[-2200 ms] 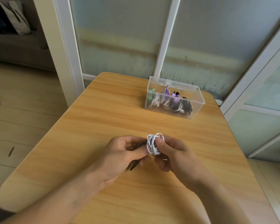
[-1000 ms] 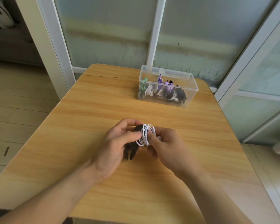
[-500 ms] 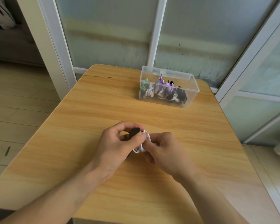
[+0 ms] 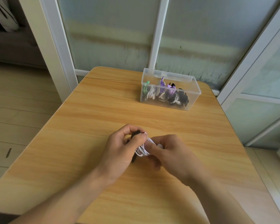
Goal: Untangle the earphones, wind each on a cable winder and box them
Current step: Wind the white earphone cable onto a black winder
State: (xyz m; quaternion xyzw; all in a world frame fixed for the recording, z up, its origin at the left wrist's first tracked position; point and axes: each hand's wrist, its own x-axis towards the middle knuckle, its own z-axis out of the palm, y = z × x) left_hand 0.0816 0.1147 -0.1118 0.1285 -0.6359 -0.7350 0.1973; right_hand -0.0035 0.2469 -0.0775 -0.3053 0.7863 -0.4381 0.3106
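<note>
A coil of white earphone cable (image 4: pixel 142 150) sits wrapped on a black cable winder (image 4: pixel 134 136), held just above the wooden table (image 4: pixel 87 120) near its middle. My left hand (image 4: pixel 121 149) grips the winder, thumb pressing a strand of cable against it. My right hand (image 4: pixel 170 152) pinches the white coil from the right side. Most of the winder is hidden by my fingers. A clear plastic box (image 4: pixel 170 89) stands open at the far right of the table, holding several wound earphones in green, white, purple and black.
The table's far edge meets frosted glass panels with white frames (image 4: pixel 157 34). Wooden floor (image 4: pixel 19 101) lies to the left, below the table's left edge. Bare tabletop stretches between my hands and the box.
The white coil has been pulled tighter and lower between my hands. My left thumb now presses a cable strand onto the winder. Both hands stayed near the table's middle.
</note>
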